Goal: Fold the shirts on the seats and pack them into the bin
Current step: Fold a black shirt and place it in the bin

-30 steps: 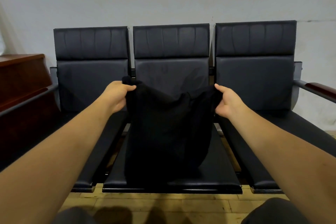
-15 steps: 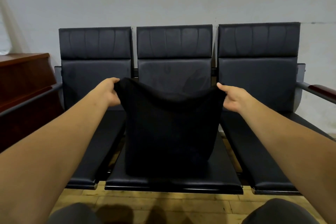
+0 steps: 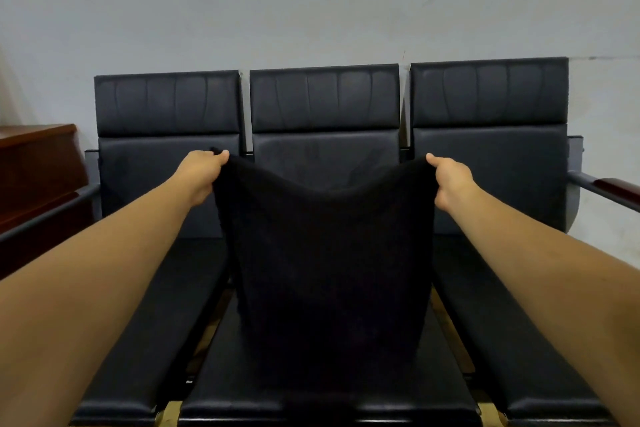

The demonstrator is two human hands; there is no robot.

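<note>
A black shirt [image 3: 325, 270] hangs spread out in front of the middle seat [image 3: 325, 104] of a row of three black seats. My left hand [image 3: 201, 173] pinches its upper left corner and my right hand [image 3: 450, 180] pinches its upper right corner. The top edge sags between them. The shirt's lower end lies on the middle seat cushion, dark against dark, so its exact edge is hard to tell. No bin is in view.
The left seat [image 3: 166, 104] and the right seat [image 3: 488, 97] flank the middle one, against a pale wall. A brown wooden cabinet [image 3: 38, 163] stands at the left. An armrest [image 3: 609, 187] sticks out at the right. Wooden floor shows below the seats.
Both hands have moved apart and a little upward, stretching the shirt wider and lifting its top edge. The view has tilted slightly down and closer.
</note>
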